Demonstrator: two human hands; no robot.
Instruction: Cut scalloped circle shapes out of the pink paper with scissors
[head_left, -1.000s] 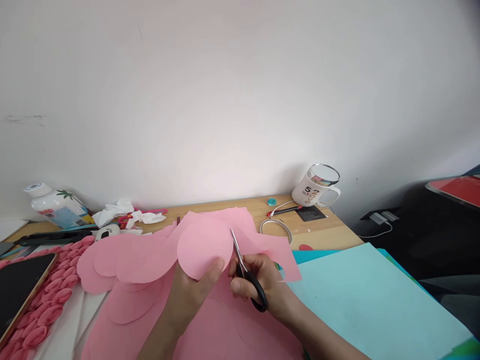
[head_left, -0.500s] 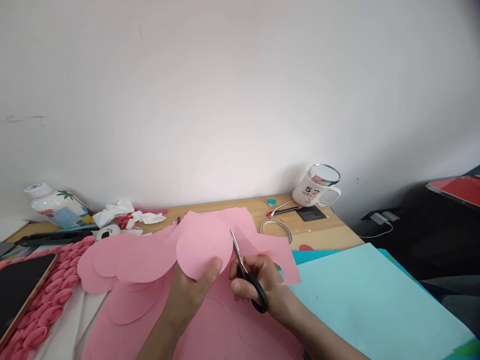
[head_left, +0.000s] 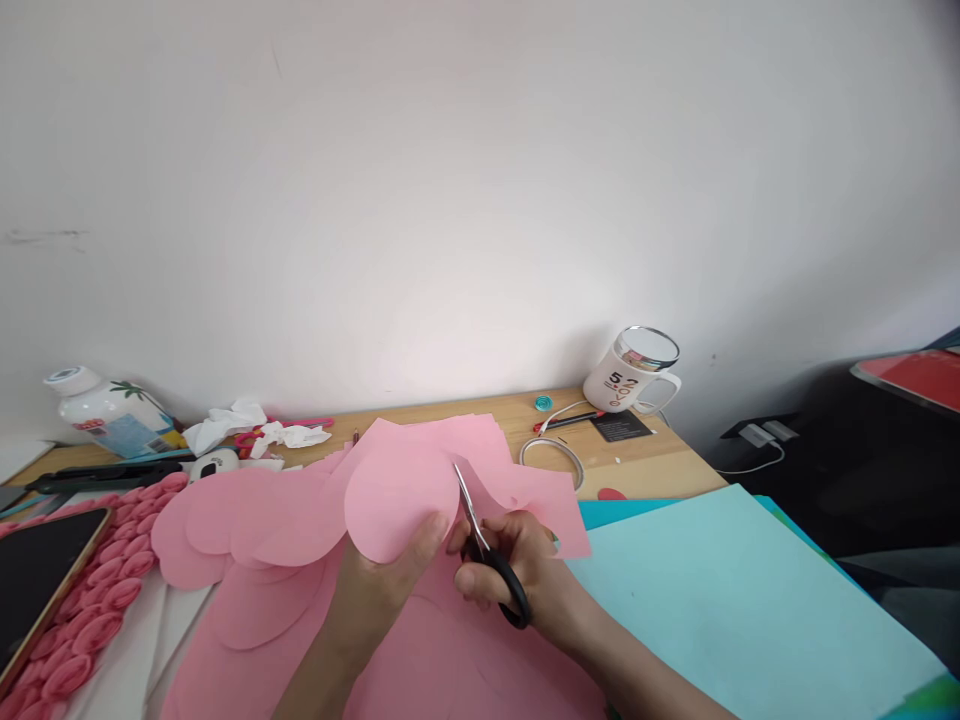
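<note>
Desk crowded: L hand pinches pink paper, R hand grips scissors, blades prob. at edge.

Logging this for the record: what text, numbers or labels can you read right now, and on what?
"5" plus a second unclear digit: on the white mug.
Smaller print below it on the mug: too small to read.
Label of the white bottle: blurred, unreadable.
Black card beside the mug: print too small to read.

Home craft desk: wooden tabletop, pink paper cutouts, mug, plain wall.
</note>
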